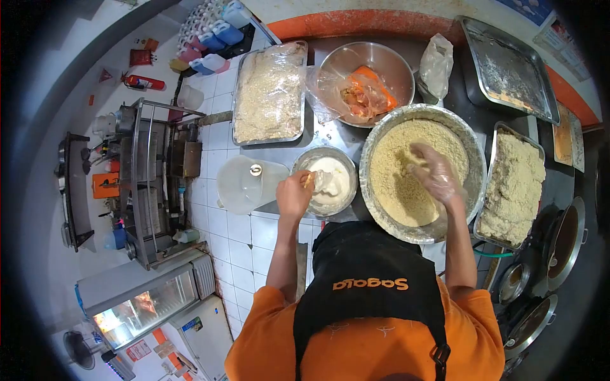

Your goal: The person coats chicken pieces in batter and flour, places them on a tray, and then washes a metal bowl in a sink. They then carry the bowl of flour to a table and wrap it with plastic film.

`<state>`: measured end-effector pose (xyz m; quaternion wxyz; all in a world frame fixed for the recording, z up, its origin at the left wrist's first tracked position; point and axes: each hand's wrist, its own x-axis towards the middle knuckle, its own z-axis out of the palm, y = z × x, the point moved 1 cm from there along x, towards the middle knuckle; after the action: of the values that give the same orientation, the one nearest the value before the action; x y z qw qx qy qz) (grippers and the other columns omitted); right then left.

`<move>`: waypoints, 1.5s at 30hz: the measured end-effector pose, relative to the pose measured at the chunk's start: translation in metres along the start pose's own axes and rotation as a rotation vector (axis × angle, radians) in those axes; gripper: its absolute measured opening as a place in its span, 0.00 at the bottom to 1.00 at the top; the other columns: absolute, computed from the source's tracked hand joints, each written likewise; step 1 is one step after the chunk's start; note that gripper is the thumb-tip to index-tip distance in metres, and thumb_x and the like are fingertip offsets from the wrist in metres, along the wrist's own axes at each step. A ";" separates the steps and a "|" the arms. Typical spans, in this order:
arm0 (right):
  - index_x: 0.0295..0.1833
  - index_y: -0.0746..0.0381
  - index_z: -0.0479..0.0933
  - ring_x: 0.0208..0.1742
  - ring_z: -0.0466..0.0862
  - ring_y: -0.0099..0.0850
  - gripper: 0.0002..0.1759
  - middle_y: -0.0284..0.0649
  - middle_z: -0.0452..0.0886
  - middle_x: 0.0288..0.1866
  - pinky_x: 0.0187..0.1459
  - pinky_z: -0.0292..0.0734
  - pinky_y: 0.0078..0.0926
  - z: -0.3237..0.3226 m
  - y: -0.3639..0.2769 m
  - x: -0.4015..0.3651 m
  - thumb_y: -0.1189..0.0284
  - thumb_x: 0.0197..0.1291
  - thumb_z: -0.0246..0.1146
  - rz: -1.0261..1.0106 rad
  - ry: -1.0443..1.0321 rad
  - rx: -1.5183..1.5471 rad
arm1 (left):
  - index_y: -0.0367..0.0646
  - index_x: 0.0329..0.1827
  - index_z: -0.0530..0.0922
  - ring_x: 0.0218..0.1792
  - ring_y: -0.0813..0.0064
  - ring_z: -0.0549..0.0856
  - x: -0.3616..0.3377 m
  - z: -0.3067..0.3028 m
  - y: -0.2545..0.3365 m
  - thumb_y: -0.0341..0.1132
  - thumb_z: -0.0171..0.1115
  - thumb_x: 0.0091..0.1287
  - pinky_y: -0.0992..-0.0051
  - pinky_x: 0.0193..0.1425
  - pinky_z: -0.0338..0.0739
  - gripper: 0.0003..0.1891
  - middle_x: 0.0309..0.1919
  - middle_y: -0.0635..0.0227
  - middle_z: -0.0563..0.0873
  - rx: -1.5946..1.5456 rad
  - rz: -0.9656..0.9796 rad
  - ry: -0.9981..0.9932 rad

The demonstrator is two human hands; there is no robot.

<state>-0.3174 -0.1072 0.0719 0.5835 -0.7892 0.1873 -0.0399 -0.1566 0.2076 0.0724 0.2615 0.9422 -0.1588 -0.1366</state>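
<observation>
My left hand (295, 194) is closed at the left rim of a metal bowl of white batter (340, 189). Between its fingertips is the tan end of a batter-coated piece (326, 181), whose exact kind I cannot make out. My right hand (438, 173), in a clear plastic glove, is over a large basin of yellowish crumbs (405, 202). Its fingers are apart and curved, with nothing visible in them. Crumb dust coats the rim of this basin.
A clear plastic jug (236, 185) stands left of the batter. Behind are a crumb-filled tray (270, 95) and a steel bowl (401, 63) with a plastic bag and orange contents. Another crumb tray (511, 190) lies right, below a large metal pan (508, 66). Woks (565, 244) stand far right.
</observation>
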 end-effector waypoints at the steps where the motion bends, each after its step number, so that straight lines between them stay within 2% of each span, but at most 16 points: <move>1: 0.71 0.62 0.66 0.67 0.75 0.48 0.36 0.54 0.74 0.67 0.65 0.73 0.46 0.007 -0.010 0.004 0.67 0.59 0.71 -0.075 -0.003 -0.326 | 0.38 0.42 0.87 0.36 0.51 0.89 0.004 0.011 -0.009 0.40 0.70 0.63 0.62 0.40 0.83 0.13 0.35 0.46 0.88 0.123 0.012 0.037; 5: 0.77 0.57 0.58 0.79 0.58 0.54 0.52 0.56 0.60 0.78 0.75 0.55 0.59 0.044 -0.006 0.017 0.60 0.49 0.76 -0.069 -0.108 -0.906 | 0.38 0.42 0.84 0.38 0.48 0.89 0.019 0.059 -0.033 0.41 0.69 0.64 0.59 0.42 0.82 0.14 0.35 0.43 0.88 0.381 0.017 0.043; 9: 0.78 0.54 0.59 0.77 0.62 0.55 0.51 0.50 0.64 0.77 0.69 0.60 0.65 0.050 0.002 0.015 0.60 0.49 0.75 0.077 -0.193 -1.061 | 0.37 0.43 0.81 0.36 0.51 0.89 0.017 0.044 -0.020 0.38 0.69 0.64 0.60 0.40 0.82 0.13 0.33 0.47 0.88 0.121 -0.029 0.063; 14: 0.61 0.59 0.77 0.57 0.83 0.49 0.29 0.48 0.84 0.54 0.53 0.79 0.49 0.026 0.029 0.023 0.64 0.54 0.71 0.164 -0.346 -0.951 | 0.36 0.41 0.80 0.32 0.60 0.90 -0.013 -0.008 0.019 0.33 0.72 0.62 0.64 0.37 0.82 0.12 0.32 0.51 0.90 -0.209 -0.135 0.081; 18: 0.53 0.62 0.80 0.49 0.85 0.48 0.21 0.50 0.86 0.46 0.50 0.81 0.41 0.012 0.022 0.019 0.66 0.54 0.70 0.259 -0.268 -0.836 | 0.36 0.39 0.79 0.29 0.77 0.88 -0.036 -0.038 0.045 0.30 0.74 0.60 0.77 0.34 0.80 0.11 0.28 0.59 0.90 -0.370 -0.017 0.237; 21: 0.57 0.62 0.79 0.52 0.85 0.47 0.26 0.50 0.86 0.47 0.52 0.80 0.42 0.007 0.034 0.022 0.67 0.51 0.72 0.120 -0.273 -0.962 | 0.36 0.37 0.80 0.26 0.81 0.85 -0.043 -0.045 0.054 0.29 0.74 0.60 0.82 0.32 0.78 0.10 0.25 0.63 0.88 -0.325 0.020 0.337; 24: 0.70 0.60 0.70 0.63 0.79 0.51 0.44 0.54 0.79 0.62 0.59 0.78 0.48 0.016 0.042 0.029 0.64 0.45 0.77 -0.018 -0.319 -0.952 | 0.35 0.36 0.80 0.26 0.78 0.86 -0.037 -0.018 0.029 0.28 0.74 0.58 0.77 0.34 0.79 0.10 0.26 0.62 0.88 -0.215 0.045 0.270; 26: 0.81 0.55 0.53 0.74 0.66 0.60 0.62 0.53 0.61 0.79 0.65 0.71 0.62 0.029 0.004 0.021 0.62 0.39 0.80 -0.001 -0.197 -1.053 | 0.35 0.36 0.80 0.26 0.77 0.87 -0.034 -0.009 0.026 0.27 0.74 0.58 0.77 0.35 0.80 0.10 0.26 0.62 0.88 -0.232 0.054 0.276; 30: 0.83 0.50 0.43 0.78 0.56 0.65 0.67 0.51 0.43 0.85 0.67 0.63 0.72 0.042 -0.018 0.015 0.59 0.41 0.79 0.144 -0.285 -0.977 | 0.35 0.37 0.81 0.28 0.76 0.88 -0.036 -0.011 0.035 0.27 0.74 0.57 0.76 0.36 0.81 0.10 0.28 0.61 0.89 -0.260 0.017 0.271; 33: 0.82 0.50 0.49 0.76 0.60 0.62 0.55 0.53 0.49 0.83 0.62 0.66 0.73 0.051 0.004 0.007 0.61 0.51 0.72 0.159 -0.377 -1.026 | 0.35 0.35 0.80 0.26 0.86 0.80 -0.037 -0.019 0.053 0.27 0.74 0.59 0.83 0.32 0.75 0.09 0.25 0.69 0.85 -0.325 0.024 0.273; 35: 0.72 0.57 0.68 0.68 0.75 0.55 0.34 0.55 0.70 0.72 0.56 0.75 0.62 0.051 0.018 0.002 0.65 0.59 0.64 0.107 -0.363 -0.992 | 0.36 0.37 0.79 0.26 0.89 0.78 -0.037 -0.030 0.073 0.25 0.74 0.59 0.86 0.31 0.73 0.10 0.25 0.72 0.84 -0.463 -0.017 0.195; 36: 0.72 0.57 0.68 0.68 0.75 0.55 0.34 0.55 0.70 0.72 0.56 0.75 0.62 0.051 0.028 -0.001 0.65 0.59 0.64 0.116 -0.358 -0.993 | 0.36 0.39 0.79 0.26 0.90 0.77 -0.039 -0.037 0.096 0.23 0.73 0.58 0.87 0.31 0.73 0.10 0.25 0.72 0.83 -0.511 0.002 0.161; 38: 0.54 0.62 0.82 0.53 0.86 0.49 0.17 0.50 0.86 0.50 0.50 0.79 0.50 0.050 0.044 -0.006 0.71 0.60 0.60 0.063 -0.399 -0.891 | 0.36 0.42 0.79 0.29 0.87 0.80 -0.038 -0.041 0.129 0.24 0.74 0.56 0.83 0.33 0.76 0.13 0.27 0.69 0.85 -0.634 0.085 0.113; 41: 0.42 0.64 0.85 0.43 0.88 0.48 0.12 0.48 0.87 0.34 0.49 0.82 0.40 0.025 0.003 -0.026 0.74 0.59 0.58 0.136 -0.281 -0.918 | 0.35 0.46 0.78 0.32 0.79 0.86 -0.025 -0.018 0.152 0.26 0.75 0.55 0.77 0.35 0.81 0.17 0.29 0.63 0.88 -0.813 0.150 -0.015; 43: 0.45 0.65 0.84 0.46 0.87 0.49 0.13 0.51 0.87 0.39 0.49 0.81 0.42 0.007 0.015 -0.032 0.74 0.59 0.59 0.278 -0.246 -0.877 | 0.35 0.46 0.77 0.32 0.74 0.88 -0.012 0.005 0.160 0.27 0.74 0.56 0.75 0.35 0.81 0.18 0.29 0.60 0.88 -0.868 0.138 -0.106; 45: 0.49 0.67 0.83 0.50 0.86 0.49 0.15 0.53 0.86 0.44 0.49 0.81 0.43 -0.002 0.024 -0.036 0.74 0.59 0.59 0.418 -0.203 -0.830 | 0.33 0.43 0.79 0.33 0.66 0.90 0.002 0.031 0.158 0.30 0.71 0.58 0.70 0.36 0.82 0.13 0.29 0.56 0.89 -0.288 0.245 -0.135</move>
<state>-0.3575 -0.1026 0.0558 0.2299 -0.9009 0.2844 0.2338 -0.2017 0.0646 0.1309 0.3969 0.8574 -0.2683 -0.1881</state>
